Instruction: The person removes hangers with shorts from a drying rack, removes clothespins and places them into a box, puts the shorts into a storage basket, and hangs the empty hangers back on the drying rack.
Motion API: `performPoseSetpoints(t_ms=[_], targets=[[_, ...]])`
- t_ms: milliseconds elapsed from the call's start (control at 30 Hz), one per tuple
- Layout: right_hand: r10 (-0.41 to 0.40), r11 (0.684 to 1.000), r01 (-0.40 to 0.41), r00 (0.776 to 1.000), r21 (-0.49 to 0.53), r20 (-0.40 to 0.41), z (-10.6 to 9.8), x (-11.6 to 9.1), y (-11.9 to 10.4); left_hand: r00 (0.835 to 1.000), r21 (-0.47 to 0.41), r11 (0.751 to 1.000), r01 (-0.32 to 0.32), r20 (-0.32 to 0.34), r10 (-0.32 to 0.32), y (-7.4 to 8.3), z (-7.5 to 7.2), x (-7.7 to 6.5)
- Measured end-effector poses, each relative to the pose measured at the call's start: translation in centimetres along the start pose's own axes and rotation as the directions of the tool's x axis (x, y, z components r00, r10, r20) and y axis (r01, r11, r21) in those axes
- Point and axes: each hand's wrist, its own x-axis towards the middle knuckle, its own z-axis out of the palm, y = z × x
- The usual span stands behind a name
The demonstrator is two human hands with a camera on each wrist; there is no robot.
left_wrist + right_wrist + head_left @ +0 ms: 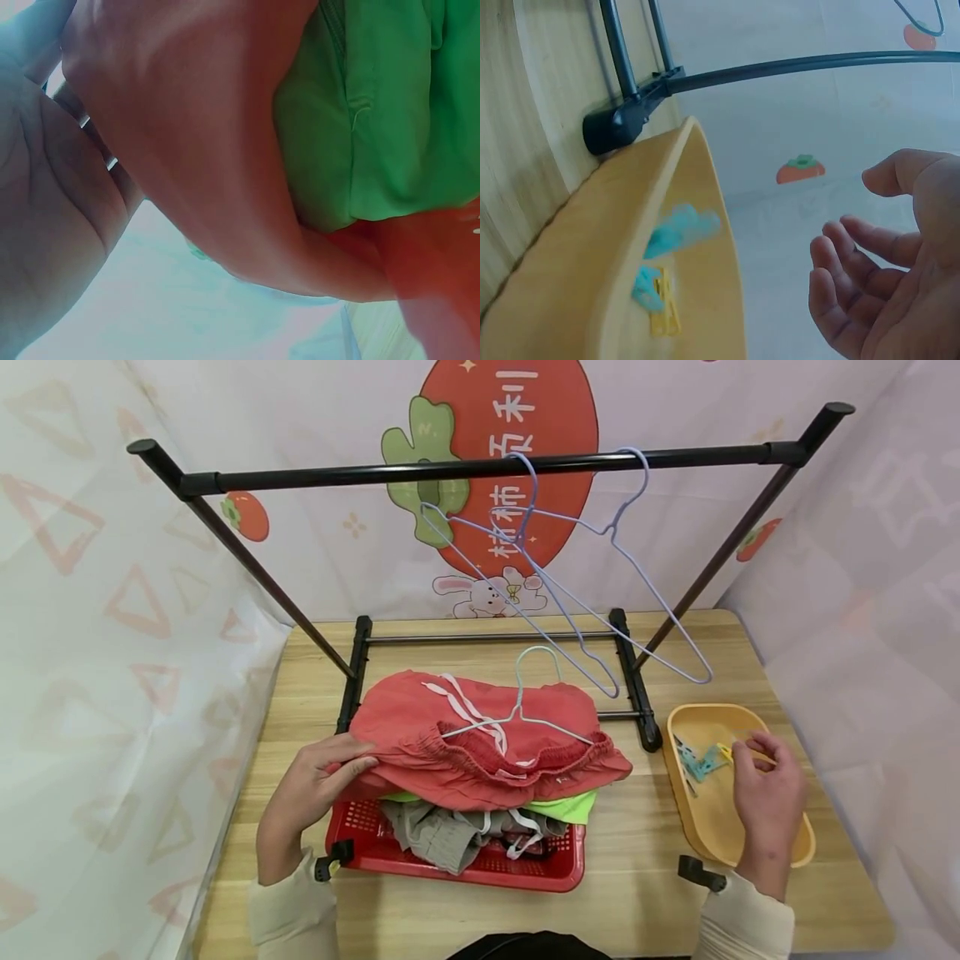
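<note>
Red shorts (420, 768) with a white drawstring lie over a red basket (480, 878), and a pale green hanger (517, 714) sits inside their gathered waistband. At the shorts' left edge, my left hand (318, 781) pinches the fabric between thumb and fingers. The left wrist view shows the red cloth (187, 150) close to the palm, beside bright green fabric (375, 135). Over a yellow tray (701, 831), my right hand (768, 785) hovers with loosely bent fingers and nothing in them. Blue clothespins (701, 766) and a yellow clothespin (664, 307) lie in that tray.
A black rack spans the table, its top bar (337, 475) carrying two blue-purple hangers (562, 597). Grey clothing (431, 831) and neon-green cloth (570, 807) lie beneath the shorts in the basket. The rack's right foot (649, 733) stands close to the tray.
</note>
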Motion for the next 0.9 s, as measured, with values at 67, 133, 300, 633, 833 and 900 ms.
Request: performPoseSetpoints(t_ms=[67,133,300,633,833,900], targets=[[-0.006,1.000,0.006,1.000,0.004,0.000,0.3,-0.1,0.1,1.000,-0.002,1.000,0.003,0.000,-0.003,0.0,0.0,0.0],[-0.034,0.999,0.034,0.999,0.004,0.018,0.7,-0.2,0.1,1.000,-0.005,1.000,0.009,-0.001,-0.009,0.0,0.0,0.0],[-0.233,0.970,0.241,0.958,-0.025,0.165,1.6,-1.0,-0.4,1.000,-0.011,1.000,0.009,-0.003,-0.009,0.1,0.0,0.0],[-0.512,0.854,0.474,0.683,0.217,0.521,4.3,-3.1,-2.6,1.000,-0.010,1.000,0.002,-0.016,-0.002,-0.1,0.1,-0.1],[-0.480,0.865,0.449,0.606,0.226,0.635,5.4,-3.4,-3.0,0.999,-0.005,1.000,0.022,-0.028,-0.022,-0.3,0.4,-0.4],[-0.473,0.868,0.442,0.596,0.226,0.649,5.6,-3.4,-2.9,0.999,0.011,0.999,0.035,-0.032,-0.034,-0.3,0.5,-0.5]])
